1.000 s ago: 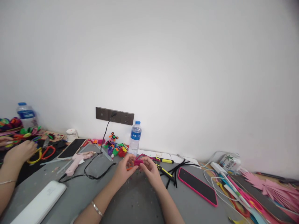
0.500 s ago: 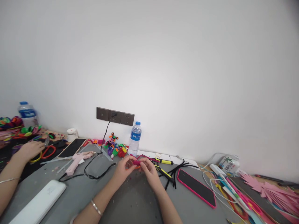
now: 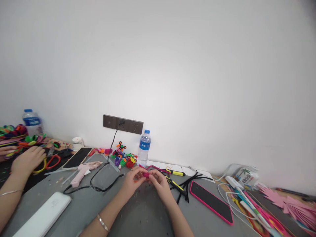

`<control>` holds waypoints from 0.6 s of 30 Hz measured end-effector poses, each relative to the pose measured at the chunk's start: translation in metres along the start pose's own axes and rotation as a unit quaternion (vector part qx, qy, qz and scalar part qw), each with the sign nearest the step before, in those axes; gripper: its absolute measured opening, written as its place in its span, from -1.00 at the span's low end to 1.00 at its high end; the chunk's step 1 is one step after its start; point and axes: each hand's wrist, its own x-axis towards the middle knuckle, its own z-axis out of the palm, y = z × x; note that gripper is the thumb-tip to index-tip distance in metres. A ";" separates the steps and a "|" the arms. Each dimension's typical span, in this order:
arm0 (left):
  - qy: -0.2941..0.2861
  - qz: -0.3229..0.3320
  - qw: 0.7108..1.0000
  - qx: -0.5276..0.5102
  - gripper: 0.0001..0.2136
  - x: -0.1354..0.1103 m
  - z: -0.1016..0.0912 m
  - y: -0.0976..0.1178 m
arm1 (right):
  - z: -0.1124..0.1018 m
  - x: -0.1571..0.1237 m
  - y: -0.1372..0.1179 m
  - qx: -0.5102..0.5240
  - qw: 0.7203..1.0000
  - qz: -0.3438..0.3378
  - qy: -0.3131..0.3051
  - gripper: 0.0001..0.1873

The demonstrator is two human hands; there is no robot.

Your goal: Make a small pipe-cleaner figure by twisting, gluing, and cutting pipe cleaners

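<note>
Pink pipe cleaner (image 3: 146, 175): one small bundled piece, held in front of me between my two hands, by the look of it just above the table; much of its shape is hidden by my fingers.
Left hand (image 3: 134, 181): thumb and forefinger pinched on its left side.
Right hand (image 3: 158, 183): thumb and fingertips clamped on its right side, presumably because something so small and soft needs steadying from both ends.
Orange bit (image 3: 135, 180): under my left fingers; whether gripped, I cannot tell.
Bottle (image 3: 144, 146): upright behind my hands, near the wall, probably stood there to spare working room.
Yellow-black handles (image 3: 175, 185): two, just beyond my right hand, with black pipe cleaners (image 3: 189, 184) beside them; both crowd that side.
Phone (image 3: 211, 203): flat, further right.
Fuzzy figures (image 3: 124, 158): grouped left of the bottle, likely set back to avoid crushing.
Glue gun (image 3: 84, 171): on its side, well left; its black cord (image 3: 97, 189) loops near my left hand, an obstacle to sideways reach.
Co-worker's hand (image 3: 29, 161): far left, by scissors (image 3: 53, 162).
Table (image 3: 139, 212): grey, specked with scraps.
</note>
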 end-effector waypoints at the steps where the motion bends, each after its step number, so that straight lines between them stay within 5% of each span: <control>1: 0.002 -0.004 1.000 -0.005 -0.84 0.000 0.000 0.001 | 0.000 0.000 0.000 0.000 1.000 0.002 -0.004 -0.63; 18: 0.026 -0.046 0.997 -0.059 -0.71 -0.002 -0.002 0.002 | 0.001 -0.001 0.002 0.010 0.999 -0.006 -0.032 -0.67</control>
